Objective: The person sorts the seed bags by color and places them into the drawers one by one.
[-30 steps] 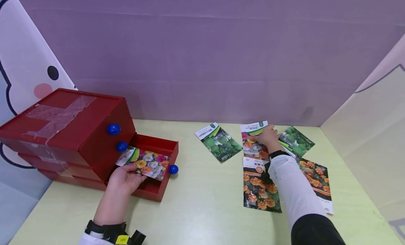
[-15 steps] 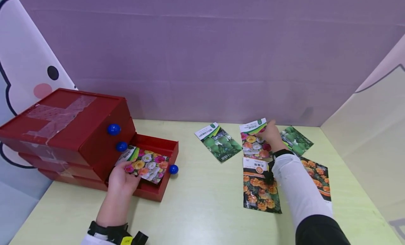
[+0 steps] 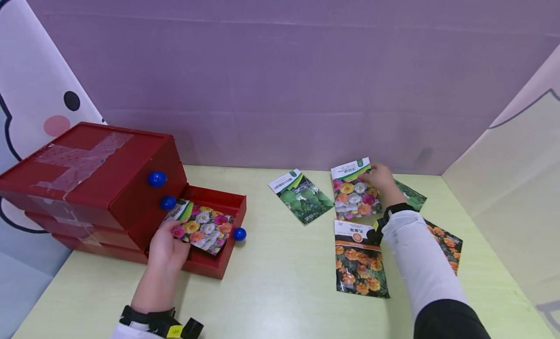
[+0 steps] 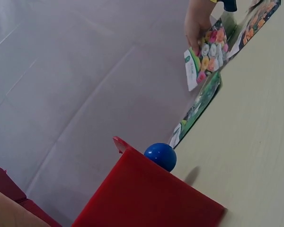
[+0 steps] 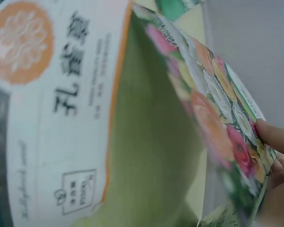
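Observation:
In the head view, my left hand grips the near edge of a rose-printed seed packet, which lies tilted inside the pulled-out red drawer. Over at the right, my right hand pinches the right edge of another rose-printed seed packet. The right wrist view shows this packet raised off the table, thumb on its printed face. Just below it on the table is an orange-flower seed packet. In the left wrist view most of my left hand is out of frame.
The red drawer box with blue ball knobs stands at the left. A green seed packet lies mid-table. Another green packet and an orange-flower packet lie partly behind my right arm. A purple backdrop closes off the back.
My right hand has shifted slightly right and lifted its rose packet from the table. My left hand has moved slightly left on its packet, which has settled a little lower in the drawer.

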A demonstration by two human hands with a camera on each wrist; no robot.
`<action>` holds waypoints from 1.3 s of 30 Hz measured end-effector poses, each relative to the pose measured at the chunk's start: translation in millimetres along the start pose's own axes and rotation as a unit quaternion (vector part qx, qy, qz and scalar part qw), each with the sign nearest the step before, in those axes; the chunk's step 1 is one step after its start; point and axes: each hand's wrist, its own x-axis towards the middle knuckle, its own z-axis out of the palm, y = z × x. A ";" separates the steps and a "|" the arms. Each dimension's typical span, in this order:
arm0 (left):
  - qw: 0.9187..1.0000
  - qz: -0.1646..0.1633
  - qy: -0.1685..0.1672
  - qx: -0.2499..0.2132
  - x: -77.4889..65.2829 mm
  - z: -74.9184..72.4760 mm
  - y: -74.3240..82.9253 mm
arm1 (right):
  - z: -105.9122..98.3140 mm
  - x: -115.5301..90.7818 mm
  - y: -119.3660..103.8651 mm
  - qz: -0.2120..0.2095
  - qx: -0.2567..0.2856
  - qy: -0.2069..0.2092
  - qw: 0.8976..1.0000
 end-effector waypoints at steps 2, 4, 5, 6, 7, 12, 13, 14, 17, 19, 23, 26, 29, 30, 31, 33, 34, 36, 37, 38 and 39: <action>1.000 0.006 -0.001 0.009 0.9 0.4 -0.1 | -2.5 -1.0 -1.7 0.005 0.024 0.000 1.000; 1.000 0.010 -0.002 0.016 1.8 1.0 0.1 | -4.6 -2.3 -3.7 0.016 0.062 -0.001 0.998; 1.000 0.011 -0.002 0.021 2.5 1.2 0.2 | -5.8 -2.6 -4.4 0.023 0.078 -0.001 0.997; 1.000 0.012 -0.002 0.024 3.0 1.4 0.3 | -7.0 -2.7 -4.8 0.032 0.099 -0.002 0.995; 1.000 0.012 0.001 0.026 3.5 1.7 0.4 | -8.3 -2.8 -5.1 0.038 0.109 -0.001 0.993; 0.998 0.009 0.027 0.048 3.9 3.1 -0.6 | -16.9 -4.1 -9.8 0.058 0.155 0.016 0.986; 0.998 0.010 0.033 0.054 3.5 3.6 -1.0 | -18.8 -4.6 -11.5 0.057 0.159 0.023 0.985; 0.998 0.012 0.039 0.057 3.0 4.2 -1.2 | -20.6 -5.0 -13.4 0.057 0.164 0.029 0.984; 0.997 0.012 0.047 0.067 0.3 6.4 -1.5 | -24.9 -7.4 -18.8 0.047 0.167 0.052 0.984; 0.997 0.007 0.038 0.069 -2.5 7.9 -1.5 | -27.0 -8.6 -21.3 0.045 0.167 0.066 0.983; 0.998 -0.025 -0.004 0.064 -9.2 11.9 -3.3 | -31.9 -11.1 -25.9 0.047 0.192 0.087 0.976; 0.996 -0.038 -0.029 0.074 -15.3 16.4 -5.6 | -37.2 -14.7 -31.5 0.054 0.224 0.090 0.969; 0.993 -0.029 -0.051 0.107 -21.5 20.7 -7.5 | -42.1 -21.0 -40.0 0.059 0.259 0.086 0.960; 0.991 -0.026 -0.061 0.119 -23.3 21.8 -8.2 | -43.3 -24.0 -43.0 0.057 0.274 0.083 0.956; 0.988 -0.022 -0.071 0.134 -25.1 23.0 -9.1 | -44.0 -27.3 -46.4 0.055 0.290 0.079 0.952; 0.983 -0.016 -0.096 0.158 -28.7 25.1 -11.3 | -43.8 -34.7 -53.7 0.044 0.314 0.071 0.946; 0.980 -0.014 -0.108 0.167 -30.5 26.2 -12.6 | -42.8 -38.9 -57.9 0.038 0.327 0.066 0.942; 0.975 -0.008 -0.125 0.182 -33.8 28.4 -15.4 | -38.7 -48.5 -66.2 0.025 0.353 0.054 0.934; 0.973 -0.005 -0.135 0.188 -35.3 29.6 -16.8 | -35.6 -53.9 -70.4 0.018 0.361 0.047 0.931; 0.971 -0.001 -0.144 0.190 -36.7 30.7 -18.4 | -32.0 -59.5 -74.0 0.012 0.367 0.038 0.929; 0.970 0.003 -0.150 0.192 -38.1 32.0 -19.8 | -27.8 -65.4 -77.5 0.005 0.377 0.029 0.926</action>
